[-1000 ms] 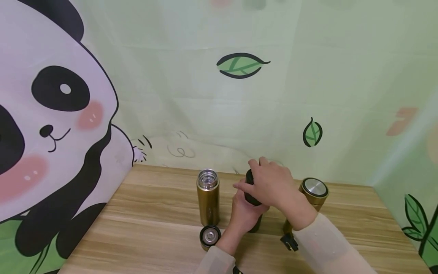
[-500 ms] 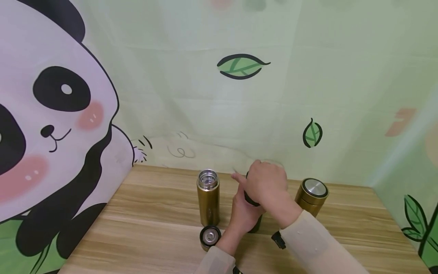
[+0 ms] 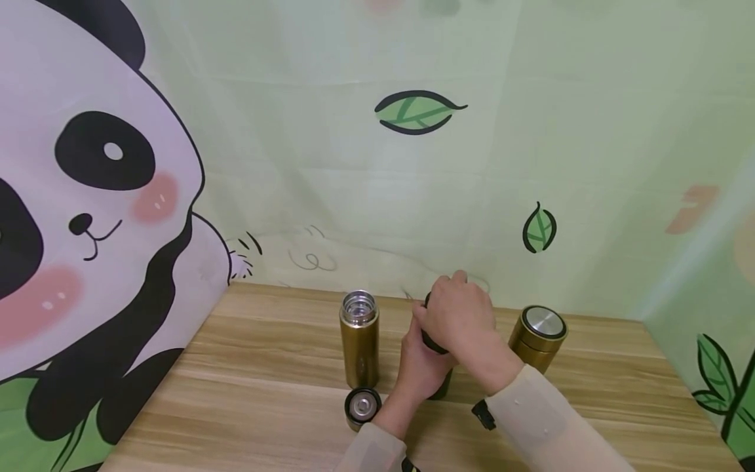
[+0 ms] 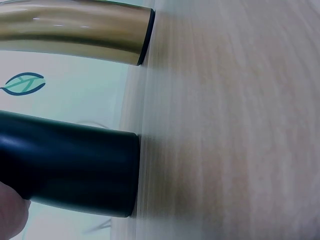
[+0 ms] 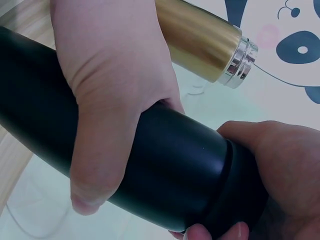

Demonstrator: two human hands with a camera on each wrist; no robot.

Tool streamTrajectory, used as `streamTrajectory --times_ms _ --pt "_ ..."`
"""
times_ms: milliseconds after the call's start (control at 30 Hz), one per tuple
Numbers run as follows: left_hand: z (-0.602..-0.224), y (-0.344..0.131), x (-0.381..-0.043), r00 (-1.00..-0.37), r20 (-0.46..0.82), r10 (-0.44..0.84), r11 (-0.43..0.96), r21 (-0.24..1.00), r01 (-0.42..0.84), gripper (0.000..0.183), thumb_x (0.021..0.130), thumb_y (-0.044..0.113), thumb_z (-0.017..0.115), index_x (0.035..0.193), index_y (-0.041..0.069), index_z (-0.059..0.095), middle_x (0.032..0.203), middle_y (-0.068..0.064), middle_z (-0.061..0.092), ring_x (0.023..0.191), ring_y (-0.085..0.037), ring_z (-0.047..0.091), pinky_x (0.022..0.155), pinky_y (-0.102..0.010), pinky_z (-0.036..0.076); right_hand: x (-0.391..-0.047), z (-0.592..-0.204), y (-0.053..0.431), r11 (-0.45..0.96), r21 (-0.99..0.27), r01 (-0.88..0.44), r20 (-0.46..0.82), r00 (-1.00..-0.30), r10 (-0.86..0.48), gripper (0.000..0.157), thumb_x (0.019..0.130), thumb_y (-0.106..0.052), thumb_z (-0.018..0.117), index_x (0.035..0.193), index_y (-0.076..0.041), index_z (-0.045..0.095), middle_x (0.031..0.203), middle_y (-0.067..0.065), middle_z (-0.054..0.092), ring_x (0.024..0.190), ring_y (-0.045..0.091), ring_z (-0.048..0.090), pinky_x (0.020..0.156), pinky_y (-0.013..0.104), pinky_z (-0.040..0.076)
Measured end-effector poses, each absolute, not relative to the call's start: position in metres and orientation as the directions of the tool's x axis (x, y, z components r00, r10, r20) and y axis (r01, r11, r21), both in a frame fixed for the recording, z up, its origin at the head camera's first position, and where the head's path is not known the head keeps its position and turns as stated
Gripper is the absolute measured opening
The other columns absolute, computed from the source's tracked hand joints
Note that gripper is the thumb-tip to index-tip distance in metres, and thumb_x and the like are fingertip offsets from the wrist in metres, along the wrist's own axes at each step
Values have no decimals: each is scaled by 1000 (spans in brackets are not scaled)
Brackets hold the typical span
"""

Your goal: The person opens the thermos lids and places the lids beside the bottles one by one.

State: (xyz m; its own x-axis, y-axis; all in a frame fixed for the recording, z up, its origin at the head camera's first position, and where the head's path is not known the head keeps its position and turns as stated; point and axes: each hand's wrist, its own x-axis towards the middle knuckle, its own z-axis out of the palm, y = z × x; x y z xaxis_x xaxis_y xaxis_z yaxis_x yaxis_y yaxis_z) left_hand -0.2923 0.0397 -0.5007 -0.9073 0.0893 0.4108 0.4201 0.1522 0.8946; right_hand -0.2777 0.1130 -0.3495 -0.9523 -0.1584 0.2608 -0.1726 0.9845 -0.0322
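The left hand grips the black bottle, which I view remotely standing upright before the worktop's back edge, near an open gold bottle, while the right hand grips its lid.

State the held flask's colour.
The flask is black, seen best in the right wrist view.

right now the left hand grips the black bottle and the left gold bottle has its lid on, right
Not quite: the left gold bottle is uncapped, its silver mouth exposed, as the head view shows. The left hand does grip the black bottle.
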Motion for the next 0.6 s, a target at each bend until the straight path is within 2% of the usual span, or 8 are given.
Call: streamTrajectory --times_ms 200,600 --pt "-501 41 -293 -908 412 69 143 897 418 73 79 22 87 139 27 45 131 5 67 117 -12 65 102 -33 52 -279 -350 114 981 -18 -194 265 -947 -183 50 93 -46 70 83 3 64 76 15 53 59 30 60 50 38 51" --pt "-499 40 -291 -925 371 77 105 920 377 69 82 27 87 139 27 47 132 4 67 116 -13 66 101 -31 53 -280 -349 117 970 -21 -242 236 -944 -231 41 92 -38 70 85 2 62 79 14 53 62 27 57 52 38 50"
